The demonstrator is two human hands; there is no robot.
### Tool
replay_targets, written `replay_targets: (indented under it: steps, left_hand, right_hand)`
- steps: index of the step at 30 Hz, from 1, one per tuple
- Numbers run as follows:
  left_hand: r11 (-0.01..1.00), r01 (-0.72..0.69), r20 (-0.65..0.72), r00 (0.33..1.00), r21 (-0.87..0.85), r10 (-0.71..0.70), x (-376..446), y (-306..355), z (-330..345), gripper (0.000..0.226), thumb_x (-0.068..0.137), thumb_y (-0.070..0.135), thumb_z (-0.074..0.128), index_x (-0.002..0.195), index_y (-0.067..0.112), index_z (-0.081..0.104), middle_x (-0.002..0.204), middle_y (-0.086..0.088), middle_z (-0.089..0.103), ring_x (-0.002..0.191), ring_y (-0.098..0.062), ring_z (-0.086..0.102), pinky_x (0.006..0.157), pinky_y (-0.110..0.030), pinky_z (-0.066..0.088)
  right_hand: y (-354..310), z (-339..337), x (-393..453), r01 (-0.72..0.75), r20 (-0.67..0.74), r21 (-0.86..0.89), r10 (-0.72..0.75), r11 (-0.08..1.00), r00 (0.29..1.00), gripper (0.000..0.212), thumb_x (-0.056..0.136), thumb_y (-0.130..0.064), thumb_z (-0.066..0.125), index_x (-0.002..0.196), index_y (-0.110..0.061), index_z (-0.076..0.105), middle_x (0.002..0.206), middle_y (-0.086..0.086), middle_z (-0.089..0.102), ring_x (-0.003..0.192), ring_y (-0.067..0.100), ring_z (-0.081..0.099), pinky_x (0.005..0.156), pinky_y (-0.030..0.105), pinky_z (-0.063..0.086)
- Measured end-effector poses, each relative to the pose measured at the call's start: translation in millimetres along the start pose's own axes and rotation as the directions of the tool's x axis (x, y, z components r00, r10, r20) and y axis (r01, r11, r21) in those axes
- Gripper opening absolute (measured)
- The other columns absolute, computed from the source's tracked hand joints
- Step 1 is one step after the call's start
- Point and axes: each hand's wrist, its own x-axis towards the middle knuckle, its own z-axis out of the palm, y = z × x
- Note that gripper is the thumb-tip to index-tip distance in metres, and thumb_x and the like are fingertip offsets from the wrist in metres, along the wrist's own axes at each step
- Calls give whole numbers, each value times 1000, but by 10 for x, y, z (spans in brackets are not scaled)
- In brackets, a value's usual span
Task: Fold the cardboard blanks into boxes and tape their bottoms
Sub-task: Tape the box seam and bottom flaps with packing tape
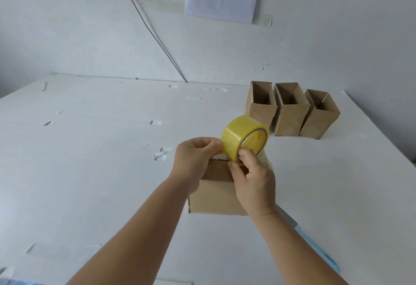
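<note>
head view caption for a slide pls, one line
Both hands work a yellow tape roll over a cardboard box; three open boxes stand behind.

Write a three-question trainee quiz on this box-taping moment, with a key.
1. True or false: the tape roll is lying flat on the table.
2. How many open boxes stand at the far right?
3. Which hand grips the roll? A) left hand B) right hand

Key: 1. False, it is held above the box being taped. 2. Three. 3. B; the left pinches at the tape's edge.
</note>
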Motion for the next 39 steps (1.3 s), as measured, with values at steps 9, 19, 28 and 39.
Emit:
replay_targets:
  steps: [9, 19, 28, 39]
  left_hand:
    - [996, -36, -112, 993, 79, 45, -12, 11, 52, 12, 82, 13, 68, 74, 7, 74, 80, -14, 74, 69, -18, 64, 68, -31, 54]
    - [987, 89, 21, 995, 137, -93, -55, 115, -96, 25, 90, 22, 63, 87, -2, 67, 95, -14, 71, 90, -23, 71, 86, -32, 56]
    - [988, 46, 43, 998, 149, -53, 2, 145, -243, 15, 88, 11, 66, 78, 4, 56, 77, -11, 72, 79, -16, 70, 75, -23, 58]
    - [961, 7, -53, 999, 277, 8, 150, 147, -366, 15, 84, 9, 69, 85, -3, 61, 71, -15, 70, 67, -18, 67, 66, -25, 59]
  right_hand:
    - [-33, -27, 7, 10, 2, -28, -10, 1000, 1000, 18, 74, -1, 74, 84, -14, 64, 66, -6, 59, 65, 9, 45, 57, 10, 36]
    - [-46, -16, 8, 141, 8, -79, -141, 987, 990, 27, 66, 5, 78, 90, -7, 71, 74, 1, 68, 75, 10, 51, 70, -3, 30]
    - [-134, -134, 110, -235, -71, 202, 254, 951, 965, 64, 77, -9, 71, 131, -11, 38, 125, 1, 35, 118, 14, 42, 98, 35, 43]
    - [-144, -346, 486, -336, 495, -13, 298, 942, 816, 60, 91, -19, 58, 141, -38, 30, 117, -7, 58, 97, 12, 59, 83, 26, 44]
